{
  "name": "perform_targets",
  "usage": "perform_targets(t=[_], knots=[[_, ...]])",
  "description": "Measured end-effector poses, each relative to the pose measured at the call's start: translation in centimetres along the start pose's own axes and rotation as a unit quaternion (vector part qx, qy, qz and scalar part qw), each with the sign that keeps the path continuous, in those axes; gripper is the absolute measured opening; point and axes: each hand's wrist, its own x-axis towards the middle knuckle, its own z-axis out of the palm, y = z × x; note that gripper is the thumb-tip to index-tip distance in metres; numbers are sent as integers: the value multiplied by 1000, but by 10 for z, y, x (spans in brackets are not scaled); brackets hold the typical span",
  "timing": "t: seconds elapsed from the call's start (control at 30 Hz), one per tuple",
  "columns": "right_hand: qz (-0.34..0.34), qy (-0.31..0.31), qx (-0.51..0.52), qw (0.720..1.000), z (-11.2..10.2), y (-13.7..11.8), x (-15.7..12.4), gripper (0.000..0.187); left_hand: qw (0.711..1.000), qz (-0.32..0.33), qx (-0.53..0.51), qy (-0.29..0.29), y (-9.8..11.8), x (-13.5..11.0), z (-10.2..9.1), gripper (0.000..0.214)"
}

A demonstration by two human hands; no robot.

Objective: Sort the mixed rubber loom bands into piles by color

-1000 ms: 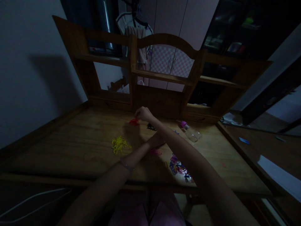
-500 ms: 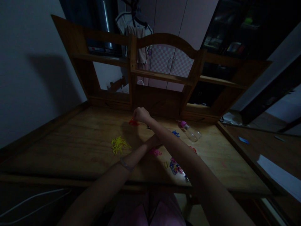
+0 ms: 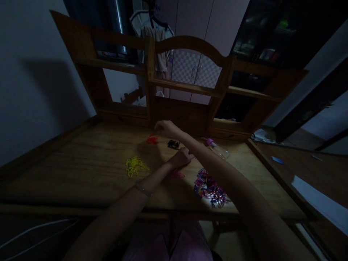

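My right hand [image 3: 164,127] hovers just above and right of a small red pile of bands [image 3: 152,139] at the back of the wooden desk [image 3: 89,163]. Its fingers are curled together, and nothing shows in them. My right forearm crosses over my left hand [image 3: 182,158], which lies low on the desk with fingers stretched toward the right. A little black pile [image 3: 173,144] sits just behind that hand and a pink pile [image 3: 178,174] just in front. A thin bracelet [image 3: 141,189] circles my left wrist.
A yellow pile [image 3: 134,166] lies left of centre and a large mixed-colour heap [image 3: 211,187] near the front edge. A clear bottle with a pink cap [image 3: 218,148] lies at the back right. A wooden hutch [image 3: 187,87] rises behind the desk. The room is dim.
My right hand has lifted off the red pile and drawn slightly right. My left hand has come out from under the right arm, and the black pile and the mixed heap now show.
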Motion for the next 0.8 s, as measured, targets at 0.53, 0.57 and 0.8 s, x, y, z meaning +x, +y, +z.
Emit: perform_targets(t=[0.53,0.57,0.8], knots=[[150,129,106,975,-107,-5,-240,26,998,-54,-31,-10,-5,7,9,24],[170,144,100,970,-103,-2,-259,26,998,-57,-25,-3,-4,7,10,23],[261,198,110,938,-70,22,-359,28,989,-88,70,96,19,10,-25,17]])
